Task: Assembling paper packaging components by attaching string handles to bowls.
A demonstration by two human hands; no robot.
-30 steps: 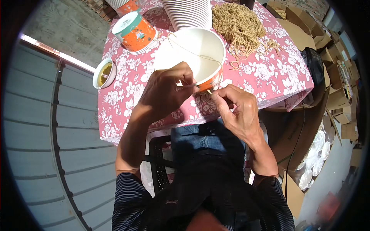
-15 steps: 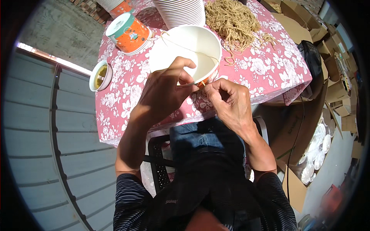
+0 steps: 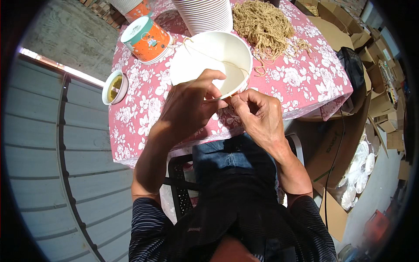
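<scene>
A white paper bucket (image 3: 238, 46) stands tilted before me on the table, its mouth toward me. A thin tan cord (image 3: 205, 54) spans the opening from a hole in the far left wall to the right side of the rim. My left hand (image 3: 190, 102) grips the near rim, thumb outside and index finger curled above the opening. Just outside the same rim my right hand (image 3: 262, 115) pinches thumb and forefinger together, apparently on the cord's end, which the fingertips mostly hide. The bucket's near outer wall is largely covered by my hands.
An orange and green printed bucket (image 3: 152, 40) sits upside down at left, near a small bowl (image 3: 124, 89) of yellowish liquid. Stacked white buckets (image 3: 205, 17) and a heap of tan cord (image 3: 264, 26) lie at the back of the flowered tablecloth (image 3: 292, 78). Cardboard boxes (image 3: 384, 100) crowd the right.
The bucket and both hands have shifted very slightly, with the rim tipped a little toward me. Less of the orange outer wall shows between my fingers. Both grips stay the same.
</scene>
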